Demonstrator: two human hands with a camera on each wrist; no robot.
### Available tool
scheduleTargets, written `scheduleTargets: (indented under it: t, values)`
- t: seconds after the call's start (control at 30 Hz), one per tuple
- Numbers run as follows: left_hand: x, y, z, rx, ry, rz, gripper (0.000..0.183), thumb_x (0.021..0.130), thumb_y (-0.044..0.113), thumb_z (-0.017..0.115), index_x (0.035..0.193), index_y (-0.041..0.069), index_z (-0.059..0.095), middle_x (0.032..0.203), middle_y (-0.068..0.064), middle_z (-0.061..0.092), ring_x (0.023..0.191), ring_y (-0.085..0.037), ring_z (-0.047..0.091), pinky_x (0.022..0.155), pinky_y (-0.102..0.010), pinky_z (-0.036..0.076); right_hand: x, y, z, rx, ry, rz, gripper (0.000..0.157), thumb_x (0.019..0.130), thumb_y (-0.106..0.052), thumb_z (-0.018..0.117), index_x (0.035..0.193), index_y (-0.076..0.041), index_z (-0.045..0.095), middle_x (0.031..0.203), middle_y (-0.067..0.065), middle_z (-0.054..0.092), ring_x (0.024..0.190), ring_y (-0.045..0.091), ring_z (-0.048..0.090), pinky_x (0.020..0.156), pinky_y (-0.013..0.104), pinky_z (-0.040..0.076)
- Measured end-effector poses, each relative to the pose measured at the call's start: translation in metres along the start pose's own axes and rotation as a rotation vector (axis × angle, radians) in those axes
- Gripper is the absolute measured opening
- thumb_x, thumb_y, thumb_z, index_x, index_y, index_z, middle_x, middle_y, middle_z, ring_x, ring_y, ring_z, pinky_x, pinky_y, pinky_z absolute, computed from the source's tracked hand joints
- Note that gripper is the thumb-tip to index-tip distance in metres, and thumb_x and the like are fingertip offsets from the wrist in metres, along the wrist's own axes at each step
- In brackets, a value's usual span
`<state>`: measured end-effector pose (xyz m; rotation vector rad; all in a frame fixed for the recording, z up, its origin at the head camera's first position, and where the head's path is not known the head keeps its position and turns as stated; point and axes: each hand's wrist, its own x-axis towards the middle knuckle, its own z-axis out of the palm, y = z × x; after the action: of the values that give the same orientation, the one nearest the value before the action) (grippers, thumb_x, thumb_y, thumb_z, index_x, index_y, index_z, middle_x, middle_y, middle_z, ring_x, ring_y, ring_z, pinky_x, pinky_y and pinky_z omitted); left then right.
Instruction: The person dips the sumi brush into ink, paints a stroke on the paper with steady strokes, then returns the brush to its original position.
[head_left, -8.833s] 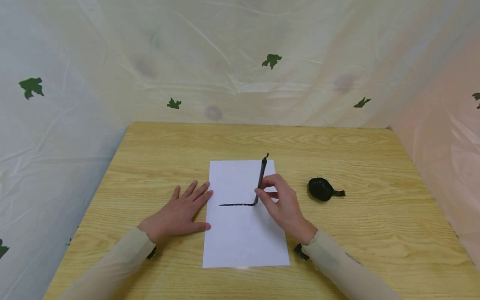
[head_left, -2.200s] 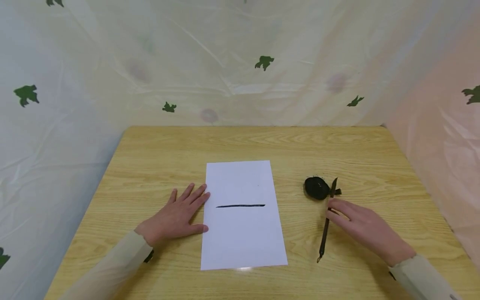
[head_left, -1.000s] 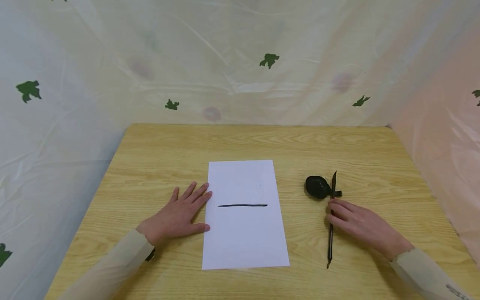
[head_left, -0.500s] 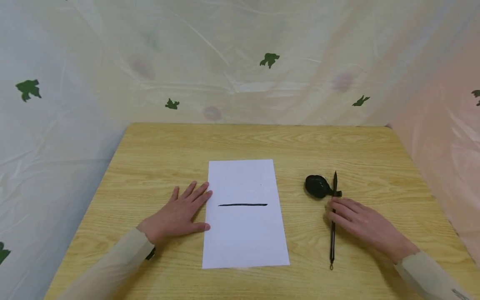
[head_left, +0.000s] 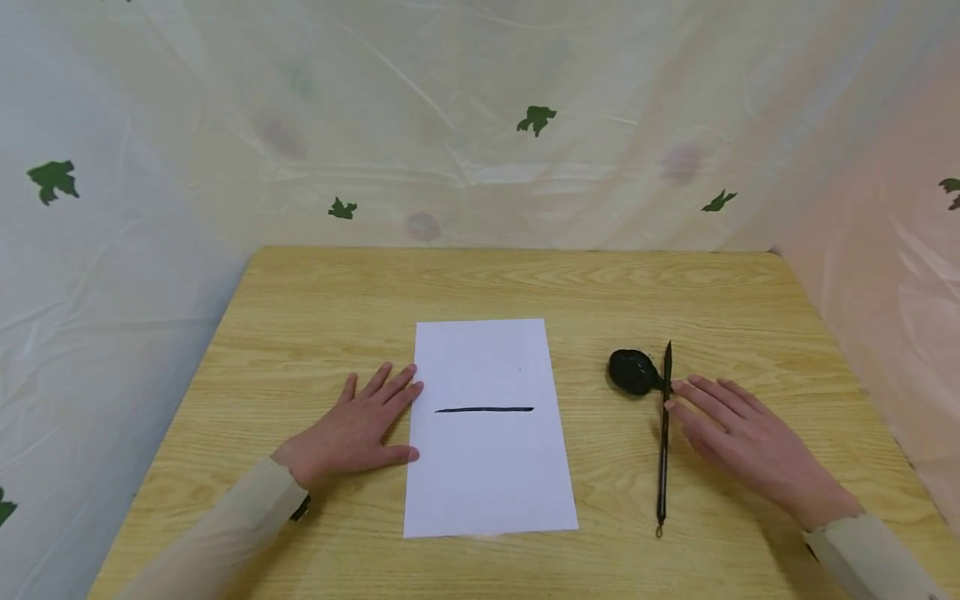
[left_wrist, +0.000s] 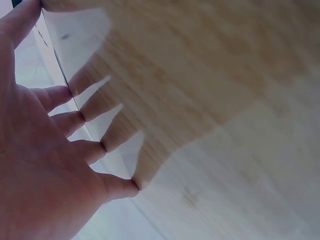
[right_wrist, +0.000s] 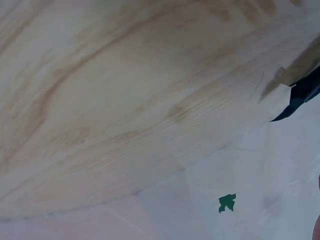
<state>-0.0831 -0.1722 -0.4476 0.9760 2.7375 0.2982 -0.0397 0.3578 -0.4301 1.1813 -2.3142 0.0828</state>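
My left hand [head_left: 348, 437] lies spread on the table, its fingertips and thumb tip on the left edge of a white sheet of paper [head_left: 487, 475]. One black horizontal stroke [head_left: 483, 409] crosses the sheet's middle. To the right, a black writing brush [head_left: 663, 467] lies with its tip pointing away and a small loop at the near end. Its upper part crosses the handle of a small black ink dish [head_left: 632, 372]. Just right of the brush is my right hand [head_left: 750, 446], fingers loosely extended, fingertips right beside the shaft. The right wrist view catches the dark brush tip [right_wrist: 295, 102].
A wood-grain table [head_left: 300, 333] carries everything. Pale plastic sheeting [head_left: 450, 125] with green bird-shaped patches [head_left: 537, 120] hangs behind it and along both sides.
Earlier the right hand drew the stroke with the brush, then brought the brush to the ink dish and laid it across the handle. Now its fingers have let go and shifted right. Left hand unchanged.
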Motion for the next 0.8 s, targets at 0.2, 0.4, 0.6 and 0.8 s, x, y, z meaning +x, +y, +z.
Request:
scheduleTargets:
  t: [0.2, 0.4, 0.6, 0.8]
  values:
    - [0.0012, 0.0000, -0.0007, -0.005, -0.004, -0.007, 0.091, 0.086, 0.070, 0.051, 0.155, 0.017, 0.024, 0.162, -0.003, 0.009, 0.146, -0.034, 0.005, 0.105, -0.070, 0.010, 0.0046, -0.0006, -0.0004, 0.034, 0.091, 0.080, 0.046, 0.104, -0.038, 0.040, 0.120, -0.001, 0.064, 0.128, 0.018, 0.060, 0.110, 0.043, 0.056, 0.111, 0.048, 0.025]
    - [0.0010, 0.0004, -0.0007, -0.009, 0.001, -0.005, 0.092, 0.085, 0.069, 0.053, 0.155, 0.016, 0.026, 0.162, -0.003, 0.011, 0.146, -0.034, 0.005, 0.104, -0.071, 0.011, 0.0006, -0.0013, 0.0016, 0.046, 0.098, 0.203, 0.058, 0.100, -0.048, 0.044, 0.118, 0.004, 0.063, 0.132, 0.021, 0.056, 0.121, 0.043, 0.049, 0.111, 0.050, 0.024]
    - [0.0001, 0.0010, -0.0024, -0.039, 0.015, -0.010, 0.094, 0.085, 0.069, 0.055, 0.155, 0.014, 0.024, 0.162, -0.002, 0.012, 0.146, -0.033, 0.006, 0.105, -0.070, 0.009, 0.0021, -0.0021, 0.0030, 0.075, 0.137, 0.285, 0.065, 0.097, -0.052, 0.048, 0.123, 0.006, 0.060, 0.132, 0.023, 0.055, 0.122, 0.044, 0.047, 0.111, 0.051, 0.023]
    - [0.0005, 0.0014, -0.0035, -0.039, 0.007, -0.012, 0.089, 0.085, 0.070, 0.054, 0.149, 0.011, 0.034, 0.161, -0.003, 0.013, 0.146, -0.032, 0.007, 0.105, -0.070, 0.010, 0.0064, -0.0022, 0.0001, 0.098, 0.103, 0.393, 0.073, 0.095, -0.058, 0.047, 0.132, 0.005, 0.053, 0.140, 0.022, 0.048, 0.130, 0.044, 0.040, 0.112, 0.052, 0.020]
